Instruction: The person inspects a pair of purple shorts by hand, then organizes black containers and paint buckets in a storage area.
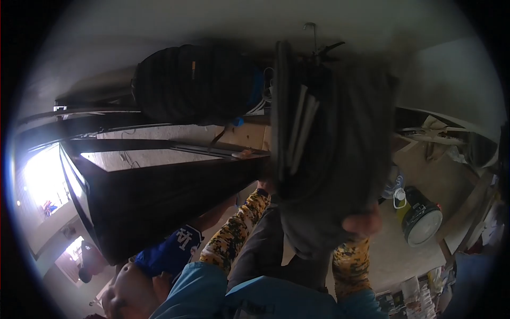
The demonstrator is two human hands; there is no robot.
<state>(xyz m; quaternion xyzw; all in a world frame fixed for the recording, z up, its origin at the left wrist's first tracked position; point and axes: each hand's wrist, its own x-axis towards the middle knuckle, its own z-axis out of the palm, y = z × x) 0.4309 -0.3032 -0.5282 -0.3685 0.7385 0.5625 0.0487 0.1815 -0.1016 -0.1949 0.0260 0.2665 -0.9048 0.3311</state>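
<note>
A large dark grey backpack (345, 143) fills the middle of the head view, close in front of me, its open-looking edge with pale strips on the left side. My right hand (364, 222) grips its lower right part, blurred, with the arm rising in a camouflage sleeve. My left hand (265, 185) reaches up to the backpack's left side, where a long dark panel (175, 196) meets it; its fingers are hidden there. Above the panel's upper edge, a few fingertips (244, 154) show.
Another backpack (196, 82), black, lies against the wall above, beside a cardboard box (247, 135). A person in a blue jersey (172, 250) is at the lower left, near a shirtless person (130, 292). A round dark container (422, 220) stands at the right.
</note>
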